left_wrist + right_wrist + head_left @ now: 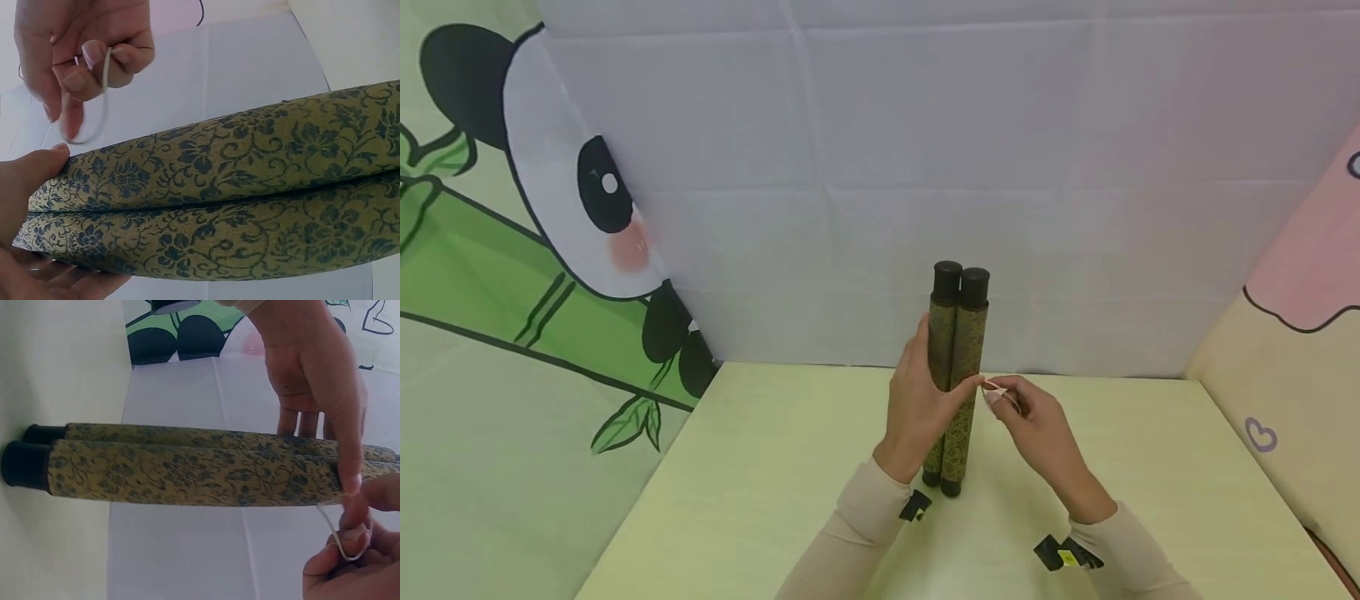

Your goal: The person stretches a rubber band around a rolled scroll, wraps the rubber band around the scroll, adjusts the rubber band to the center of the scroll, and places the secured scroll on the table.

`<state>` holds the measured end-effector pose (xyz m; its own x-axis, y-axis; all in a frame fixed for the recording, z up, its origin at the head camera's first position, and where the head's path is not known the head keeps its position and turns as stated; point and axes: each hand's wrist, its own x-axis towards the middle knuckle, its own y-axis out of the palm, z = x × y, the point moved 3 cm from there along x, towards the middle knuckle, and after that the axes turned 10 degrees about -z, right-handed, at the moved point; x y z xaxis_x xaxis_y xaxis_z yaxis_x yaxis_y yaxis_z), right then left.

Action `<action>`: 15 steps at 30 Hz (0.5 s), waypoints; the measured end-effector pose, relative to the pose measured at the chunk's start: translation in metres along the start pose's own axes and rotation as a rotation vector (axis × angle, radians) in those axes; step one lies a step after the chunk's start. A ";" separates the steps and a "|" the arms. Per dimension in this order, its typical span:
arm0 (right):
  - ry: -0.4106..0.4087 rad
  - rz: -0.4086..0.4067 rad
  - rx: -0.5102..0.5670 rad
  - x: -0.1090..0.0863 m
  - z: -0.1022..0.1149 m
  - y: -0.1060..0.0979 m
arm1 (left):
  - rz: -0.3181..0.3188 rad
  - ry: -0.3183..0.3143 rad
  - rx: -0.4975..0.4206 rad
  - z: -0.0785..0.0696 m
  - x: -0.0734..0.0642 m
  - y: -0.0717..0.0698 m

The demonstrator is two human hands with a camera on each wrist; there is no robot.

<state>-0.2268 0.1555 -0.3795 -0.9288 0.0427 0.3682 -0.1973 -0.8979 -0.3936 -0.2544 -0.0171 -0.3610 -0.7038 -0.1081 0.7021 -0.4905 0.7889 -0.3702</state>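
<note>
A double-rolled scroll (967,346) with black end knobs (975,287) stands upright, leaning slightly, in the head view. Dark floral patterning on olive-gold cloth covers both rolls (237,140), which lie side by side. My left hand (916,408) grips the scroll around its middle, thumb across the front and fingers behind. Just right of it, my right hand (1037,429) pinches a thin white cord (332,530) between its fingers. The cord forms a loop (105,81) near the left thumb tip. Where its other end attaches is hidden.
The scroll's lower knobs (951,487) are at the pale yellow tabletop (775,467). A white cloth backdrop (880,167) rises behind the table. Panels printed with a panda (542,183) and a pink figure (1315,258) flank it.
</note>
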 end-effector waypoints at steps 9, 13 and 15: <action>-0.144 -0.050 0.017 0.016 0.004 -0.038 | 0.021 0.022 0.018 -0.006 -0.001 0.021; -0.231 -0.039 -0.010 0.026 0.012 -0.054 | 0.025 0.021 0.022 -0.008 -0.003 0.030; -0.275 -0.039 -0.029 0.032 0.016 -0.062 | 0.026 0.022 0.025 -0.009 -0.004 0.034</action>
<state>-0.2390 0.2054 -0.3303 -0.8012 -0.0469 0.5965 -0.2441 -0.8846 -0.3974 -0.2637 0.0154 -0.3706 -0.7048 -0.0744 0.7055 -0.4853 0.7760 -0.4029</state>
